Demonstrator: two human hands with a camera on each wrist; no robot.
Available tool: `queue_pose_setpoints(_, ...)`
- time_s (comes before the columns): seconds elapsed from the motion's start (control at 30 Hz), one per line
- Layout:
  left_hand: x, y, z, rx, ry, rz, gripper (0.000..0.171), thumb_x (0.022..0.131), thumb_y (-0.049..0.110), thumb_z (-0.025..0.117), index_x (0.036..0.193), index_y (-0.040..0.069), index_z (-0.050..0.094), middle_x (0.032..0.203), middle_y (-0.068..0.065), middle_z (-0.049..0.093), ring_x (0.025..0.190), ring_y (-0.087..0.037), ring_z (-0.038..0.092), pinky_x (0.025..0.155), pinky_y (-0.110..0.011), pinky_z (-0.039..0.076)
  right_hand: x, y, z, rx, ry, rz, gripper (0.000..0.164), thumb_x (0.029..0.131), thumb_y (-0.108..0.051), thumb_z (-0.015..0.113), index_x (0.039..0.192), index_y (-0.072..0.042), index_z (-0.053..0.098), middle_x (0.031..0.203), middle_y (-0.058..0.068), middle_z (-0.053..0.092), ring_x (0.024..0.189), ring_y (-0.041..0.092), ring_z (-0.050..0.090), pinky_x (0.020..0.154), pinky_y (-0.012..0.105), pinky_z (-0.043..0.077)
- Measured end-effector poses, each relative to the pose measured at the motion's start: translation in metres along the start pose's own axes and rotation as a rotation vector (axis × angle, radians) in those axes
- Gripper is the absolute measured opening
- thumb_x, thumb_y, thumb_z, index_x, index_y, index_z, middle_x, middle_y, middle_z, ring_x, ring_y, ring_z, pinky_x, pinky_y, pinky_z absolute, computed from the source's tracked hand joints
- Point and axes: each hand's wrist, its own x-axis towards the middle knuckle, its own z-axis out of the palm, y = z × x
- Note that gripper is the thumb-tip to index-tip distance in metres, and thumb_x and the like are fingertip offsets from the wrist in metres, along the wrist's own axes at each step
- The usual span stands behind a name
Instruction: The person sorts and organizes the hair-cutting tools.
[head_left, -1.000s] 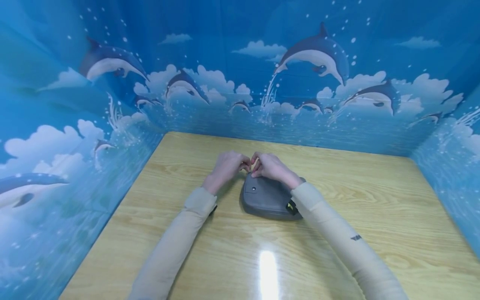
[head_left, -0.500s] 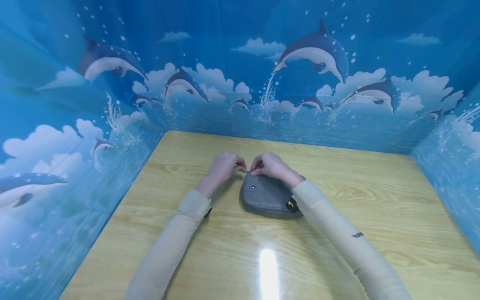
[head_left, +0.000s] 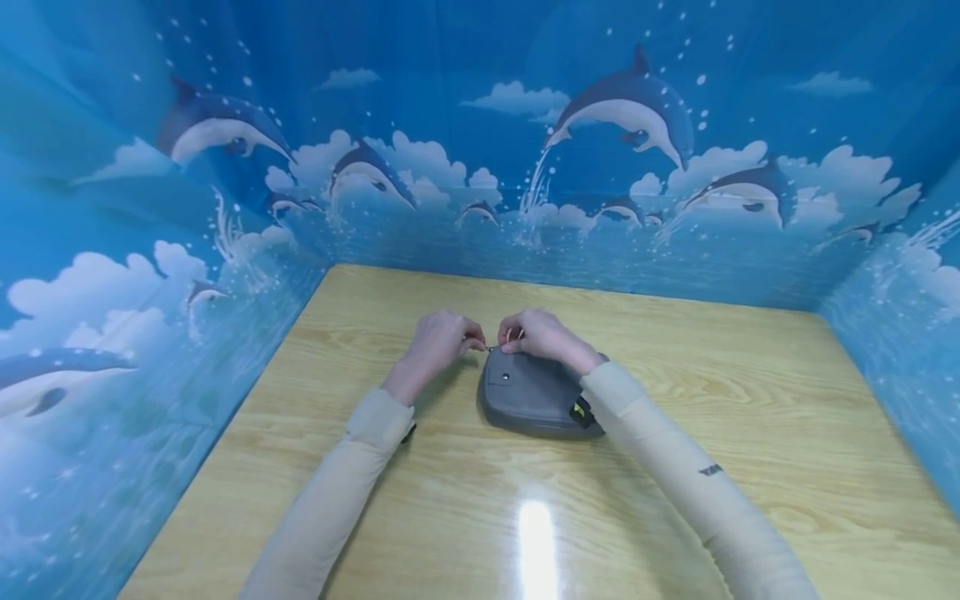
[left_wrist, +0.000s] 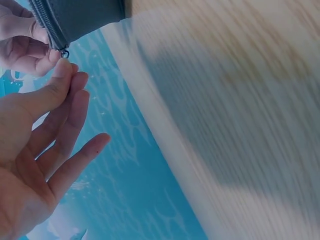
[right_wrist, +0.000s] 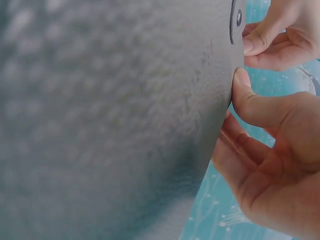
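Observation:
A grey zippered bag (head_left: 532, 396) with a small metal snap lies on the table, partly hidden by the right forearm. In the left wrist view its zipper (left_wrist: 47, 20) runs down to a corner, where a small metal zipper pull (left_wrist: 65, 53) hangs. My left hand (head_left: 442, 337) pinches that pull between thumb and index finger; the other fingers spread loosely. Along the far edge of the bag, near its left corner, my right hand (head_left: 543, 333) grips the rim between thumb and fingers. The right wrist view shows the right thumb (right_wrist: 242, 85) against the bag's face.
The bag rests on a wood-grain table (head_left: 712, 400). Behind and beside the table hang blue curtains (head_left: 480, 242) printed with dolphins and clouds. A black buckle or strap piece (head_left: 581, 412) sits at the bag's right side.
My left hand has moved left and slightly toward me, away from the right hand, to the bag's left corner. The right hand keeps hold of the edge and the bag stays in place.

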Motion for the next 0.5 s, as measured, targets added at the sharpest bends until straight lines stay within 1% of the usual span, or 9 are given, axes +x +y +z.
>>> queue_pose_setpoints(0.13,0.002,0.000,0.001,-0.002,0.000,-0.006,0.005,0.085,0.028,0.082,0.084,0.023,0.082,0.080,0.006,0.077,0.066,-0.015,0.067,0.053,-0.034,0.049,0.000,-0.001,0.001,-0.016,-0.029,-0.022,0.005,0.095,-0.014,0.071,0.097,-0.009,0.070,0.099,0.006,0.074,0.089,0.022,0.065,0.076,0.034,0.050)
queue_pose_setpoints(0.3,0.006,0.000,0.002,0.000,-0.010,-0.005,0.007,0.085,0.030,0.081,0.085,0.023,0.082,0.082,0.007,0.077,0.067,-0.014,0.068,0.054,-0.033,0.050,0.000,0.000,0.003,0.005,-0.037,0.000,0.004,0.097,-0.012,0.069,0.100,-0.011,0.071,0.102,0.006,0.074,0.091,0.021,0.064,0.078,0.034,0.051)
queue_pose_setpoints(0.5,0.011,0.001,0.005,0.021,-0.007,0.008,0.007,0.086,0.030,0.081,0.084,0.023,0.082,0.081,0.007,0.077,0.066,-0.015,0.067,0.052,-0.033,0.050,-0.001,0.003,0.003,0.022,-0.027,-0.009,0.004,0.097,-0.012,0.069,0.097,-0.013,0.073,0.095,0.001,0.074,0.084,0.019,0.060,0.076,0.033,0.047)
